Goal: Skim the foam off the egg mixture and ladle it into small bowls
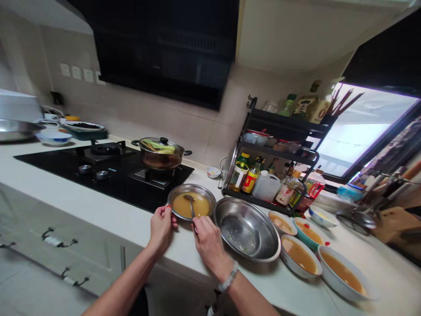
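Observation:
A shallow metal bowl [212, 193] of yellowish-brown liquid sits on the counter beside the stove's corner. My left hand [162, 226] grips its near left rim, thumb and fingers closed on the edge. In my right hand [207, 237] is the handle of a metal spoon [190, 202], whose head dips into the liquid. Touching or nearly touching this bowl on the right is a larger stainless steel basin [243, 219] with a few wet scraps on its bottom. The fingertips of my right hand are partly hidden behind its knuckles.
Several bowls of brown liquid, including a white bowl [345, 272], crowd the right counter. A lidded pot [161, 153] stands on the black stove [112, 175]. Behind the basin rises a black rack [279, 149] of bottles. A small dish [213, 172] sits near the wall.

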A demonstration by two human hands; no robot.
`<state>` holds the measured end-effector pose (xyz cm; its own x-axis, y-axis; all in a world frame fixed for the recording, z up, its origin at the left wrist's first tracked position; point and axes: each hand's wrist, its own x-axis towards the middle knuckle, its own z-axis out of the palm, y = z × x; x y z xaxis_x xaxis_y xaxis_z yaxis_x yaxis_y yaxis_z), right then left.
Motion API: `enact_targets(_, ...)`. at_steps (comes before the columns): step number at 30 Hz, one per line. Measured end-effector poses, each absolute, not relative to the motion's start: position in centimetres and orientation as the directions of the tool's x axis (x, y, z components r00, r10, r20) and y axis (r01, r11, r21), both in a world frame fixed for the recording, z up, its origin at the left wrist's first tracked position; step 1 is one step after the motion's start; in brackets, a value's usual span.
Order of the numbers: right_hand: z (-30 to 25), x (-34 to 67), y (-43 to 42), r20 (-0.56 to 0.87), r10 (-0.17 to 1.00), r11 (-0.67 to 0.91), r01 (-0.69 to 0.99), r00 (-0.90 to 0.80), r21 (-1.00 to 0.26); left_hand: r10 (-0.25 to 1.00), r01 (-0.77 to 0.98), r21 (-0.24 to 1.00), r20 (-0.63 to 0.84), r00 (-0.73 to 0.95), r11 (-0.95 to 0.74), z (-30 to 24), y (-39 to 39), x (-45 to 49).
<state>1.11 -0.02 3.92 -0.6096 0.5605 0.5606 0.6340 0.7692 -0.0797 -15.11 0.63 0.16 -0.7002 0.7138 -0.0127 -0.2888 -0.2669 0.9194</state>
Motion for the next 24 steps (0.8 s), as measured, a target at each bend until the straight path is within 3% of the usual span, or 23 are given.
enact_targets(3,4.3,2.6,0.5,0.701,0.532,0.795,0.566,-0.475,-0.220,0.740,-0.280,0.920,0.017,-0.673,-0.276,-0.2,0.5,-14.8)
enact_targets(5,4.8,3.5,1.0,0.738,0.584,0.768,0.525,-0.338,-0.367,0.750,-0.275,0.923,0.022,-0.661,-0.269,-0.2,0.3,-14.8)
enact_targets(9,5.6,4.6,2.4,0.626,0.771,0.601,0.458,-0.115,-0.655,0.748,-0.251,0.935,0.023,-0.663,-0.250,-0.2,0.1,-15.0)
enact_targets(12,5.6,5.0,3.1,0.515,0.857,0.484,0.364,-0.014,-0.796,0.754,-0.245,0.938,0.026,-0.657,-0.246,-0.2,0.1,-15.0)
enact_targets(24,7.4,6.1,2.7,0.316,0.932,0.318,0.014,0.178,-0.948,0.755,-0.246,0.937,0.029,-0.655,-0.249,-0.1,0.1,-14.9)
